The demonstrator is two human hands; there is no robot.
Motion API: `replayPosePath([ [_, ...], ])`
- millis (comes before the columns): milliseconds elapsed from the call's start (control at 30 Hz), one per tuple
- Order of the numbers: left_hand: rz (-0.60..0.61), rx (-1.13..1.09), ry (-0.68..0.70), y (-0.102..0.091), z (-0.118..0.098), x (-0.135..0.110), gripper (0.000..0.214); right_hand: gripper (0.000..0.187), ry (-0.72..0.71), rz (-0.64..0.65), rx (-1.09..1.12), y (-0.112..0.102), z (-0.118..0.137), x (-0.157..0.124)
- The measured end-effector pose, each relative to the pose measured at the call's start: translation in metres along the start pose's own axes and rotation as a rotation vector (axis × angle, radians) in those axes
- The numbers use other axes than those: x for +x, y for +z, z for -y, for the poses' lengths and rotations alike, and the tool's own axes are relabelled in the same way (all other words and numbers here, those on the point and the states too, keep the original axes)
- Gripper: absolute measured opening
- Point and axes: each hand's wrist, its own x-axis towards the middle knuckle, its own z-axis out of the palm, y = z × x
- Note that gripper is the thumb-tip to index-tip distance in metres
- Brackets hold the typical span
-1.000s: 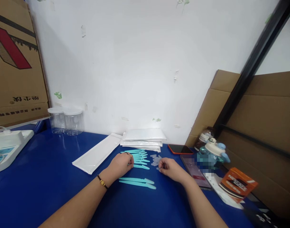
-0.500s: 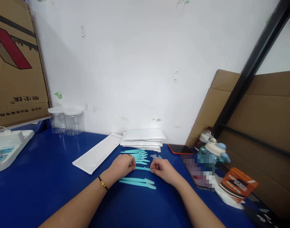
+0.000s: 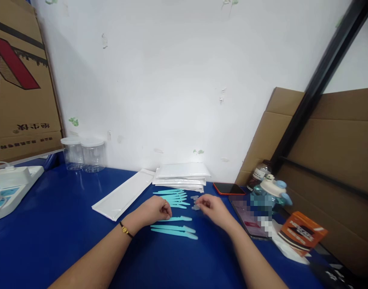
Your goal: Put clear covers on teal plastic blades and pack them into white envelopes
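Note:
My left hand (image 3: 160,209) is closed, pinching the handle of a turquoise eyebrow razor (image 3: 180,219) whose blade end points right. To its right, my right hand (image 3: 213,208) has its fingertips pinched together at a small clear blade cap (image 3: 196,207). More clear caps (image 3: 195,198) lie just beyond these fingertips. A cluster of turquoise eyebrow razors (image 3: 176,197) is fanned out behind my left hand. Nearer to me, two razors (image 3: 173,232) lie side by side, blade ends to the right.
White flat packets (image 3: 182,172) are stacked against the wall, with one long packet (image 3: 123,194) to their left. Phones (image 3: 228,188), a teal bottle (image 3: 268,192) and an orange box (image 3: 302,233) stand or lie right. Clear jars (image 3: 93,154) and a power strip (image 3: 18,188) are left.
My right hand has moved from the razor's blade end up and right to the clear caps. My left hand, with the razor, has shifted slightly left and toward me.

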Motion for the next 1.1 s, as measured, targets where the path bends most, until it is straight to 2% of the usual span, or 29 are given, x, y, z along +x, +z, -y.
replayPosePath([
  [33,0.0,0.0,-0.002,-0.001,0.0,-0.001,0.019,0.014,-0.006,-0.07,-0.048,-0.006,-0.005,0.0],
  [100,0.009,-0.001,0.009,-0.002,0.0,-0.002,0.018,0.014,-0.033,-0.123,-0.135,-0.016,-0.012,0.0],
  [200,-0.005,0.026,0.048,-0.002,0.003,0.0,0.019,0.014,-0.078,-0.055,-0.196,-0.017,-0.015,-0.001],
  [333,-0.231,0.199,0.014,0.0,0.012,0.007,0.023,0.013,-0.099,0.045,-0.217,-0.004,-0.012,0.0],
  [400,-0.294,0.279,-0.003,0.001,0.016,0.01,0.025,0.011,-0.091,0.055,-0.214,0.002,-0.012,0.002],
  [633,-0.262,0.334,-0.015,0.002,0.015,0.013,0.012,0.006,-0.042,0.096,-0.159,0.006,-0.014,0.001],
  [833,-0.249,0.223,-0.018,0.006,0.021,0.016,0.012,0.006,0.022,0.163,-0.073,0.005,-0.01,0.0],
  [967,-0.257,0.2,0.007,0.004,0.017,0.016,0.015,0.008,0.016,0.179,-0.066,0.003,-0.01,-0.001],
  [1100,-0.24,0.043,0.0,0.002,0.009,0.01,0.021,0.006,0.005,0.116,-0.126,-0.003,-0.009,-0.003],
])
